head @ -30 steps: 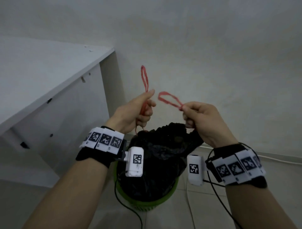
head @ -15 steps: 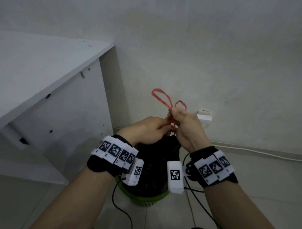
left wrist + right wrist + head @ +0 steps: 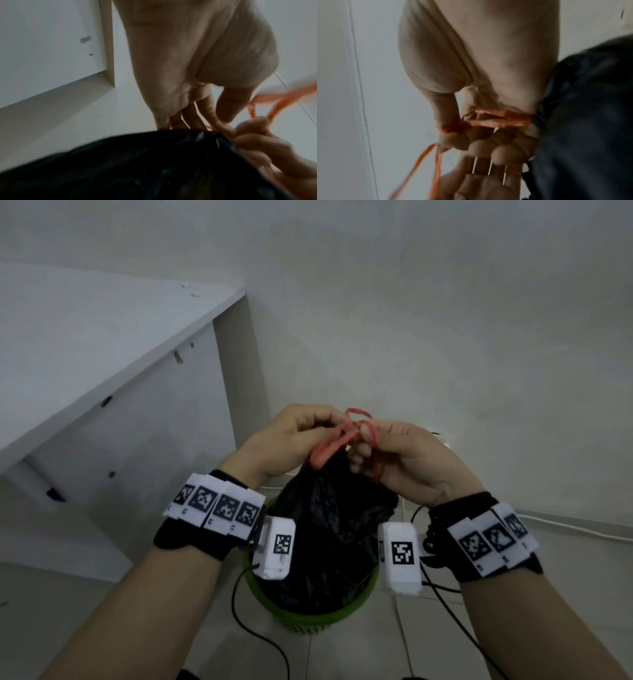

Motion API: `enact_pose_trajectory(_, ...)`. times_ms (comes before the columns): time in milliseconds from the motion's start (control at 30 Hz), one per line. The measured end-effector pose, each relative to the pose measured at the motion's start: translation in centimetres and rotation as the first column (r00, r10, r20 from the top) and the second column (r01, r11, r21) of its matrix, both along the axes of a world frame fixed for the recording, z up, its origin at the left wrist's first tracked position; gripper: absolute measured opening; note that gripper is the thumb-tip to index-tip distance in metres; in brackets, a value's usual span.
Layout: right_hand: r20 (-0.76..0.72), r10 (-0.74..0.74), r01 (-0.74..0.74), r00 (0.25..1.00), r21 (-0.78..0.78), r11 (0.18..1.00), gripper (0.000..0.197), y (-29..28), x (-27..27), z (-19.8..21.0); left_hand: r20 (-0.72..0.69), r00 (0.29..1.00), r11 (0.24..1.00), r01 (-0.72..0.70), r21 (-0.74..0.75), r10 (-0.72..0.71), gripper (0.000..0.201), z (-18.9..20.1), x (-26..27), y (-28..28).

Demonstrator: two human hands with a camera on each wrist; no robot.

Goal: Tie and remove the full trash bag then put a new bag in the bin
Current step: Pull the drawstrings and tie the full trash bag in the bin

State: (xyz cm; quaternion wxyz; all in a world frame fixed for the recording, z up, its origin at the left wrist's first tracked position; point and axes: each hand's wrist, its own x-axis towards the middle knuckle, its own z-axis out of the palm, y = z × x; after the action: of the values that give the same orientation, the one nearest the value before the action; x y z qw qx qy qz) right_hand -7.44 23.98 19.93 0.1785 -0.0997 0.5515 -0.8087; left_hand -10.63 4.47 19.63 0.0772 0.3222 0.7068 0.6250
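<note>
Head view looks down from above both hands; each wrist view sits close below its grip, all sharing the red drawstring (image 3: 346,436) knot

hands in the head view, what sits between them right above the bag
In the head view, the red drawstring loops cross between the left hand and right hand, both pinching them just above the gathered neck of the black trash bag.

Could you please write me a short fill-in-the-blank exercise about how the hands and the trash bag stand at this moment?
1. The drawstring held by both hands is ____ in colour.
2. The black trash bag sits inside a ____ bin.
3. The left hand and right hand meet ____ the bag's gathered top.
4. The white desk stands to the person's ____.

Missing words: red; green; above; left
</note>
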Motion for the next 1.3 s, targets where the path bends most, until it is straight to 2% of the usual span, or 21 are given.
enact_pose_trajectory(67, 0.000, -0.130, 0.130, 0.991, 0.027, 0.991, 0.015, -0.7, -0.4, 0.3, -0.014, 0.996, 0.996, -0.086, 0.017, 0.086, 0.041, -0.1, 0.1, 0.1)
enact_pose_trajectory(133, -0.081, -0.263, 0.272, 0.962, 0.152, 0.950, 0.015, -1.4, -0.6, 0.8, -0.155, 0.959, 0.964, -0.251, -0.082, 0.237, 0.053, 0.1, 0.3, 0.5)
enact_pose_trajectory(233, -0.207, -0.373, 0.419, 0.904, 0.263, 0.869, 0.016, -2.2, -1.0, 1.3, -0.243, 0.853, 0.867, -0.492, -0.079, 0.462, 0.037, 0.7, 0.2, 0.9)
enact_pose_trajectory(267, -0.229, -0.376, 0.431, 0.898, 0.285, 0.856, 0.015, -2.4, -1.1, 1.4, -0.259, 0.824, 0.843, -0.534, -0.063, 0.504, 0.038, 1.0, 0.1, 0.8)
enact_pose_trajectory(367, -0.239, -0.363, 0.425, 0.901, 0.315, 0.848, 0.016, -2.9, -1.2, 1.3, -0.359, 0.764, 0.801, -0.594, -0.070, 0.536, 0.046, 0.9, -0.5, 0.2)
enact_pose_trajectory(433, -0.218, -0.395, 0.445, 0.893, 0.279, 0.851, 0.015, -2.4, -1.4, 1.3, -0.375, 0.736, 0.779, -0.625, -0.058, 0.563, 0.049, 0.5, -0.8, -0.8)
enact_pose_trajectory(600, -0.208, -0.524, 0.563, 0.826, 0.247, 0.789, 0.018, 2.5, -2.1, -0.4, -0.278, 0.670, 0.690, -0.723, -0.034, 0.689, 0.054, -1.4, -1.4, -5.7)
enact_pose_trajectory(667, -0.223, -0.601, 0.641, 0.768, 0.263, 0.721, 0.019, 5.0, -2.1, -2.1, -0.192, 0.635, 0.645, -0.764, -0.018, 0.748, 0.050, -2.7, -1.3, -7.6)
enact_pose_trajectory(767, -0.167, -0.774, 0.785, 0.610, 0.256, 0.564, 0.018, 9.7, -1.6, -5.5, 0.043, 0.522, 0.521, -0.853, 0.036, 0.852, 0.048, -5.2, -0.8, -10.7)
enact_pose_trajectory(833, -0.162, -0.798, 0.797, 0.580, 0.315, 0.515, 0.017, 11.5, -0.9, -7.8, 0.151, 0.510, 0.517, -0.856, -0.010, 0.847, 0.047, -6.9, -0.4, -11.4)
enact_pose_trajectory(933, -0.131, -0.758, 0.730, 0.639, 0.414, 0.544, 0.018, 11.5, -0.2, -10.0, 0.317, 0.547, 0.605, -0.787, -0.120, 0.775, 0.040, -8.9, -0.5, -11.1)
enact_pose_trajectory(1000, -0.079, -0.672, 0.614, 0.737, 0.496, 0.615, 0.030, 11.2, 0.9, -9.9, 0.291, 0.557, 0.618, -0.762, -0.192, 0.778, 0.021, -9.5, -0.8, -11.0)
enact_pose_trajectory(1033, -0.045, -0.606, 0.516, 0.794, 0.578, 0.633, 0.036, 11.1, 1.6, -9.6, 0.237, 0.564, 0.609, -0.759, -0.230, 0.791, 0.028, -9.6, -0.8, -11.0)
enact_pose_trajectory(1067, -0.017, -0.547, 0.415, 0.837, 0.672, 0.614, 0.038, 10.9, 2.3, -9.0, 0.153, 0.572, 0.591, -0.762, -0.265, 0.806, 0.048, -9.7, -0.7, -11.0)
enact_pose_trajectory(1100, -0.014, -0.498, 0.340, 0.867, 0.748, 0.570, 0.036, 10.5, 3.0, -8.3, 0.029, 0.574, 0.556, -0.777, -0.295, 0.818, 0.063, -9.6, -0.4, -10.8)
enact_pose_trajectory(1133, -0.073, -0.455, 0.312, 0.888, 0.822, 0.477, 0.031, 10.1, 3.5, -7.6, -0.142, 0.567, 0.515, -0.808, -0.287, 0.811, 0.069, -9.4, 0.1, -10.2)
enact_pose_trajectory(1167, -0.207, -0.419, 0.362, 0.884, 0.871, 0.333, 0.026, 9.6, 3.6, -7.1, -0.316, 0.551, 0.499, -0.834, -0.234, 0.772, 0.069, -8.8, 0.7, -9.1)
enact_pose_trajectory(1200, -0.398, -0.363, 0.482, 0.843, 0.858, 0.178, 0.024, 9.2, 3.1, -6.8, -0.472, 0.543, 0.530, -0.830, -0.174, 0.694, 0.068, -8.3, 1.0, -8.0)
enact_pose_trajectory(1233, -0.568, -0.270, 0.608, 0.777, 0.789, 0.090, 0.028, 8.7, 2.4, -6.5, -0.572, 0.573, 0.598, -0.783, -0.171, 0.587, 0.068, -7.9, 1.1, -6.7)
enact_pose_trajectory(1267, -0.660, -0.159, 0.676, 0.735, 0.732, 0.085, 0.036, 7.9, 1.7, -6.1, -0.605, 0.645, 0.675, -0.702, -0.227, 0.467, 0.070, -7.4, 1.1, -5.3)
enact_pose_trajectory(1300, -0.675, -0.031, 0.672, 0.738, 0.729, 0.132, 0.048, 6.9, 0.8, -6.0, -0.570, 0.745, 0.737, -0.592, -0.325, 0.347, 0.073, -6.8, 0.9, -3.9)
